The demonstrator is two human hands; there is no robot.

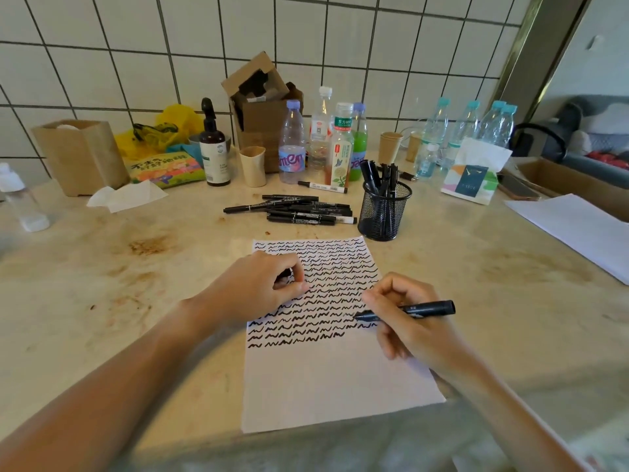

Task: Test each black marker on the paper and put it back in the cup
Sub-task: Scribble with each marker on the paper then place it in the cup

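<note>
A white sheet of paper (pixel 333 379) lies on the counter, its upper half filled with rows of black squiggles. My right hand (pixel 408 321) grips an uncapped black marker (pixel 425 309) with its tip on the paper at the right end of a squiggle row. My left hand (pixel 258 287) rests on the paper's upper left and pinches a small dark thing, probably the marker's cap. A black mesh cup (pixel 384 212) holding several markers stands beyond the paper on the right. A pile of several black markers (pixel 299 208) lies to the cup's left.
Bottles (pixel 292 144), paper cups (pixel 253 165), a cardboard box (pixel 262 107), a pump bottle (pixel 213 148) and a tissue pack (pixel 473 175) line the tiled wall. Another white sheet (pixel 578 229) lies at the right. A brown paper bag (pixel 80 155) stands at the left.
</note>
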